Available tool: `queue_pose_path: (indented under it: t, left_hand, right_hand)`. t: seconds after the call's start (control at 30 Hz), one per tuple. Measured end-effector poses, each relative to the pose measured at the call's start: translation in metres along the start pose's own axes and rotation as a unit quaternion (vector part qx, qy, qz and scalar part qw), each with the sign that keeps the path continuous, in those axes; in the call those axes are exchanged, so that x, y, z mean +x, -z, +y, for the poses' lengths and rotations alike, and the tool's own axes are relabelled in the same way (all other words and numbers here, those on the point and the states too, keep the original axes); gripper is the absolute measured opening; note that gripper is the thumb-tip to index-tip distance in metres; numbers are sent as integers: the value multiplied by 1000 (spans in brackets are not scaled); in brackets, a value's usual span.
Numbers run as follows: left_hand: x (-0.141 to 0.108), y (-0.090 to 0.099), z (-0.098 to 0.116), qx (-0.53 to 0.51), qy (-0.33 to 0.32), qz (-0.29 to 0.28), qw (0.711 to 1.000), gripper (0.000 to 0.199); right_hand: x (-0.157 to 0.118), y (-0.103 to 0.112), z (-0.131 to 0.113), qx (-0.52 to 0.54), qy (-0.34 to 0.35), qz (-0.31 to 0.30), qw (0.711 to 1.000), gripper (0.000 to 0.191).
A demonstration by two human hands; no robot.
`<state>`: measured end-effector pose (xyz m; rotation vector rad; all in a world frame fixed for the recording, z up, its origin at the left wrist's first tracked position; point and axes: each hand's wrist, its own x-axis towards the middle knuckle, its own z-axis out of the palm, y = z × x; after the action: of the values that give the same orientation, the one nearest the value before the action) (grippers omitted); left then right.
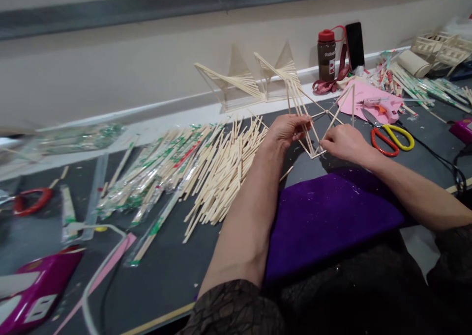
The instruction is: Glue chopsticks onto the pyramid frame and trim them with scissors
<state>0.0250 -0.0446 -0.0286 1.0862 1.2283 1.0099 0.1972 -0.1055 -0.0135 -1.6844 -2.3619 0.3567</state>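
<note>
A frame of thin wooden sticks [312, 155] stands over the dark tabletop, its sticks meeting in a corner near me. My left hand [289, 129] is closed round its left side, fingers against a narrow fan of upright sticks. At the lower right of that same frame, my right hand [342, 142] is pinched on the bottom bar; its fingertips are partly hidden. Left of my forearm lies a large heap of loose wooden sticks [224, 173]. A purple cloth [332, 217] is spread at the table edge below both hands.
Two twisted stick models [239, 84] lean by the wall. Right of my hands are scissors [391, 139], a glue gun [383, 108] on pink paper, a bottle [326, 57] and a phone [354, 45]. Wrapped chopsticks [162, 163], a magenta device [44, 291] and a white cable [86, 295] lie left.
</note>
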Motion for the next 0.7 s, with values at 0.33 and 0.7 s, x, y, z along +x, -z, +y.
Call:
queue_pose_path:
  t: [0.33, 0.7]
  left_hand:
    - [1, 0, 4, 17, -9, 2, 1000, 6]
    - [-5, -4, 9, 68, -22, 6, 997, 11]
  right_hand:
    - [7, -22, 18, 347, -113, -139, 921, 22]
    - [9, -24, 15, 436, -94, -189, 875, 11]
